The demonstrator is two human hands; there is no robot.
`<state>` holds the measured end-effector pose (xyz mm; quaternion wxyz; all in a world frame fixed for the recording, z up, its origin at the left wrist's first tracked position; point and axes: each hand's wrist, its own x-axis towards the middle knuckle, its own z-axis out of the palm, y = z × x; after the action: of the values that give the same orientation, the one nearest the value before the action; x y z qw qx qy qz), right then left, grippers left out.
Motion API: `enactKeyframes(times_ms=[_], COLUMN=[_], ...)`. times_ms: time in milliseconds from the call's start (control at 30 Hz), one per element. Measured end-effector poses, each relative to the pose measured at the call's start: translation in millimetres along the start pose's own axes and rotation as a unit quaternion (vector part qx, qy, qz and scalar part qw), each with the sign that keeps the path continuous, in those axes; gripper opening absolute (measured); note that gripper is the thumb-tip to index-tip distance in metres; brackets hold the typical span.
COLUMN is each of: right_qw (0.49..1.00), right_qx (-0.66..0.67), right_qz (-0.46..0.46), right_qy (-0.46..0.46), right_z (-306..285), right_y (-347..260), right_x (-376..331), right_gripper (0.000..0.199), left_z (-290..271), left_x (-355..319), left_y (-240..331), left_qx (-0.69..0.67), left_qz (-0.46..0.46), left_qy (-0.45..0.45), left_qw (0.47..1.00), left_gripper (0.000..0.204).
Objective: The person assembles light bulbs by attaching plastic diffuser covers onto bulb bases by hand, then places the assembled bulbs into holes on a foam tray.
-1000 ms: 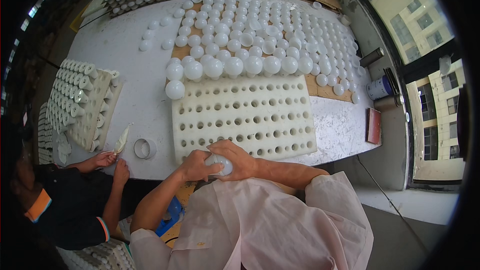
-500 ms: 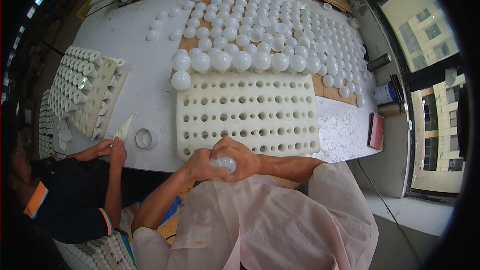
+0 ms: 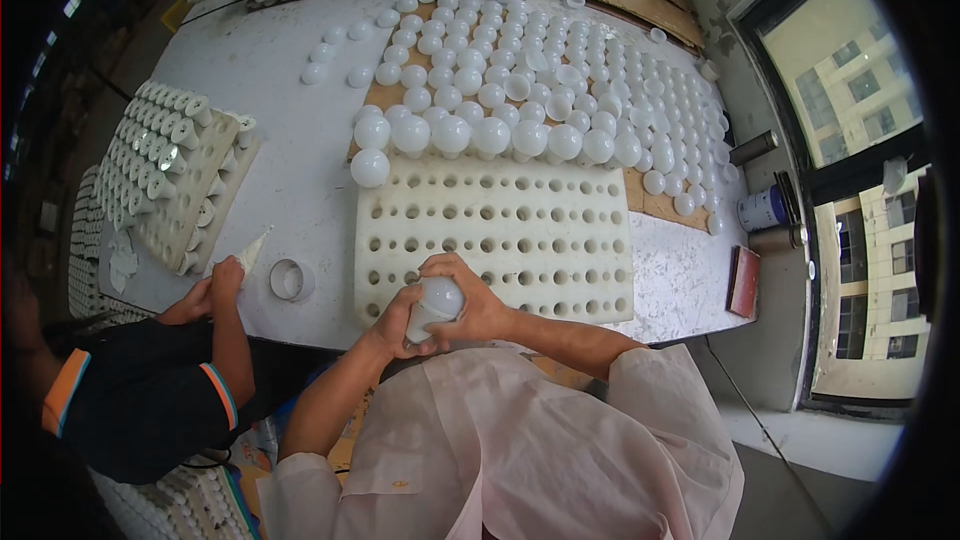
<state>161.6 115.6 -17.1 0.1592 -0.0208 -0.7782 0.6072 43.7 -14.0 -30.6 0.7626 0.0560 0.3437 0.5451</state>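
Between my two hands is a light bulb (image 3: 441, 298) with a round milky-white dome and a white lower body. My left hand (image 3: 398, 322) wraps its lower body from the left. The fingers of my right hand (image 3: 474, 298) curl round the dome from the right. Both hands are over the near edge of a thick white board (image 3: 505, 230) pierced with rows of large and small holes. Along the board's far edge stands a row of white bulbs (image 3: 491, 137), and one more bulb (image 3: 370, 168) is at its far left corner.
Many white domes (image 3: 560, 75) cover brown cardboard behind the board. At left, a co-worker's hands (image 3: 212, 290) hold a cone-shaped bag (image 3: 254, 252) near a tape roll (image 3: 291, 280) and a board of white bulb bases (image 3: 160, 155). A red box (image 3: 743, 281) and a tin (image 3: 764, 208) stand right.
My hands have shifted on the bulb, so more of its dome and lower body shows. The co-worker's hands have moved slightly at the cone-shaped bag. The view has tilted a little.
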Motion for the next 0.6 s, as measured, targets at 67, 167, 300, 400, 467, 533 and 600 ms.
enactKeyframes(times_ms=[67, 167, 300, 400, 467, 533, 600], right_qw=[0.999, 0.983, 0.982, 0.974, 0.978, 0.986, 0.991], right_qx=[0.017, 0.109, 0.066, -0.156, -0.071, -0.029, 0.013], right_qz=[-0.02, 0.147, 0.178, 0.162, 0.193, 0.165, 0.137], right_qy=[0.028, -0.016, -0.022, 0.018, 0.036, 0.018, 0.002], right_z=[-1, -5, -11, -6, -4, -5, -4], right_y=[-8, -24, -25, -21, -22, -20, -15], right_x=[6, 12, 17, 22, 26, 22, 20], right_gripper=[0.074, 0.082, 0.091, 0.093, 0.091, 0.091, 0.091], left_z=[3, 6, 9, -2, -5, -12, -17], left_x=[4, 4, 1, 8, 9, 5, 4], left_y=[-5, -3, 8, 6, 5, 8, 9], left_qx=[-0.171, -0.216, -0.182, -0.067, -0.029, -0.108, -0.185], left_qz=[0.042, 0.055, 0.039, 0.085, 0.095, 0.081, 0.065], left_qy=[-0.044, -0.128, -0.041, 0.087, 0.143, 0.081, 0.017], left_qw=[0.983, 0.966, 0.982, 0.99, 0.985, 0.988, 0.98], left_gripper=[0.076, 0.07, 0.069, 0.067, 0.072, 0.069, 0.066])
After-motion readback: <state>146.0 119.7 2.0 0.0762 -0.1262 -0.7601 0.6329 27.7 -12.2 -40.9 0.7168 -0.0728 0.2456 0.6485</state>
